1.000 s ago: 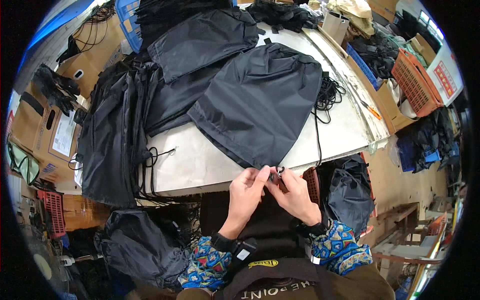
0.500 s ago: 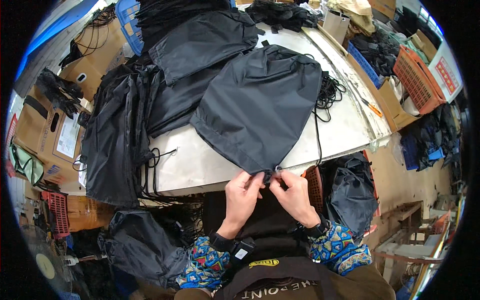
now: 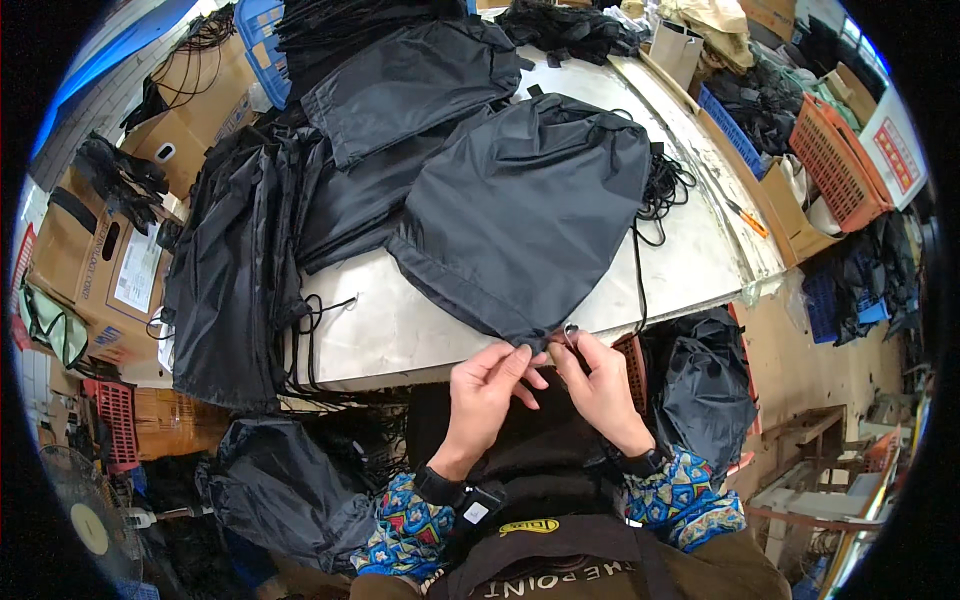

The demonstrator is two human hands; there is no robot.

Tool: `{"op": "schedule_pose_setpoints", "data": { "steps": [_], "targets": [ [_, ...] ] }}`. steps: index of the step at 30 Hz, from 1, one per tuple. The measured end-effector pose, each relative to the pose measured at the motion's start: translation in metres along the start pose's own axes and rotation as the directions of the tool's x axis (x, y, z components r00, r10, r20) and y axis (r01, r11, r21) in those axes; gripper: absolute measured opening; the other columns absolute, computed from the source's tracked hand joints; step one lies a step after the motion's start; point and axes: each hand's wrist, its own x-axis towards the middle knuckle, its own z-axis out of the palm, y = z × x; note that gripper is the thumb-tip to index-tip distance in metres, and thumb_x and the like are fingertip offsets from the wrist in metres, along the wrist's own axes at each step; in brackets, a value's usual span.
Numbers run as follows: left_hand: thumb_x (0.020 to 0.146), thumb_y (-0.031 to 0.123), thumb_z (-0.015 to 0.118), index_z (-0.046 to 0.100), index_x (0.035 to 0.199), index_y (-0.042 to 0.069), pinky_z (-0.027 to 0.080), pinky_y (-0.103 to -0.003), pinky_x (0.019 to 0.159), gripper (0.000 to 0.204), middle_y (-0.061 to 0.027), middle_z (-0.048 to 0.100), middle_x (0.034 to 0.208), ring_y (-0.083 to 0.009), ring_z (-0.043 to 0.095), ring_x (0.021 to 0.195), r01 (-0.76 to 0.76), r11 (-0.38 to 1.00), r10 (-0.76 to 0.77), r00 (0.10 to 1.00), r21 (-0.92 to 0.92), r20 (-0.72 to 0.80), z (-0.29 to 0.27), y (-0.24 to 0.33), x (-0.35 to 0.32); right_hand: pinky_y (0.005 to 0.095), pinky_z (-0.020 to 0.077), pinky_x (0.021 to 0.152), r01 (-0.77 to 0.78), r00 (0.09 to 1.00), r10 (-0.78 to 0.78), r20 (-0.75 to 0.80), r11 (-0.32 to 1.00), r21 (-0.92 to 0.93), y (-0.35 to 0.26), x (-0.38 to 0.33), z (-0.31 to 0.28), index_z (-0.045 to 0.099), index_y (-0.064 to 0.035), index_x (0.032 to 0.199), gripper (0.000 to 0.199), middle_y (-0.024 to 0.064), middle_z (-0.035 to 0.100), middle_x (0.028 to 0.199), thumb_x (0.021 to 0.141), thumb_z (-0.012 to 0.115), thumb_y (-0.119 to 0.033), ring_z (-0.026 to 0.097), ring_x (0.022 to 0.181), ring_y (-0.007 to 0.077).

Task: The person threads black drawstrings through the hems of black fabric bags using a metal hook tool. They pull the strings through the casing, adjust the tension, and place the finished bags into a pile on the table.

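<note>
Left hand (image 3: 482, 395) pinches the black bag (image 3: 525, 220); right hand (image 3: 606, 395) (alongside) pinches a shiny piece (image 3: 571, 331).

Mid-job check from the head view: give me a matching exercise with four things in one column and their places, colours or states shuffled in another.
1. Left hand
2. Orange-handled tool
3. Patterned sleeve
4. Fan

A. At the picture's lower left, partly cut off by the dark rim
B. Mostly blue, multicoloured
C. Fingers pinched at the near corner of the black bag
D. Lying on the right side of the white table

Pairs: 1-C, 2-D, 3-B, 4-A
</note>
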Motion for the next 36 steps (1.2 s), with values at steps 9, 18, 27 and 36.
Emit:
{"op": "schedule_pose_setpoints", "data": {
  "steps": [9, 18, 27, 36],
  "targets": [
    [0.088, 0.013, 0.064, 0.064, 0.091, 0.002, 0.050, -0.026, 0.057, 0.012, -0.0125, 0.068, 0.089, -0.0163, 0.065, 0.075, 0.050, 0.980, -0.069, 0.993, -0.193, -0.091, -0.004, -0.003, 0.006, 0.0307, 0.0464, 0.055, -0.017, 0.989, 0.021, 0.148, 0.999, -0.030, -0.034, -0.018, -0.014, 0.058, 0.0019, 0.104, 0.015, 0.0127, 0.058, 0.070, 0.092, 0.053, -0.006, 0.060, 0.061, 0.0222],
    [0.086, 0.012, 0.066, 0.064, 0.086, 0.003, 0.049, -0.026, 0.062, 0.010, -0.0074, 0.068, 0.084, -0.0142, 0.064, 0.077, 0.055, 0.952, -0.075, 0.996, -0.302, -0.055, -0.005, -0.004, 0.003, 0.0298, 0.0455, 0.054, 0.090, 0.990, -0.075, 0.122, 0.989, -0.119, -0.037, -0.012, -0.006, 0.058, 0.0020, 0.099, 0.011, 0.0114, 0.059, 0.067, 0.090, 0.055, -0.003, 0.060, 0.059, 0.0210],
    [0.087, 0.011, 0.066, 0.065, 0.087, 0.000, 0.045, -0.021, 0.060, 0.011, -0.0028, 0.064, 0.078, -0.0078, 0.057, 0.069, -0.007, 0.995, -0.001, 0.996, -0.099, -0.087, 0.001, -0.002, -0.002, 0.0339, 0.0470, 0.056, 0.143, 0.979, -0.114, 0.167, 0.975, -0.172, -0.035, -0.006, -0.003, 0.056, 0.0020, 0.096, 0.009, 0.0145, 0.061, 0.071, 0.089, 0.054, -0.003, 0.062, 0.063, 0.0277],
    [0.087, 0.016, 0.065, 0.062, 0.081, 0.003, 0.042, -0.021, 0.058, 0.015, -0.0002, 0.059, 0.068, -0.0068, 0.052, 0.062, -0.200, 0.980, 0.194, 0.908, 0.023, -0.372, -0.028, 0.017, 0.009, 0.0354, 0.0522, 0.067, 0.023, 0.911, 0.058, 0.407, 0.981, -0.191, -0.038, -0.006, -0.040, 0.053, -0.0044, 0.123, 0.040, 0.0211, 0.065, 0.090, 0.084, 0.062, -0.005, 0.065, 0.081, 0.0345]
  ]
}}
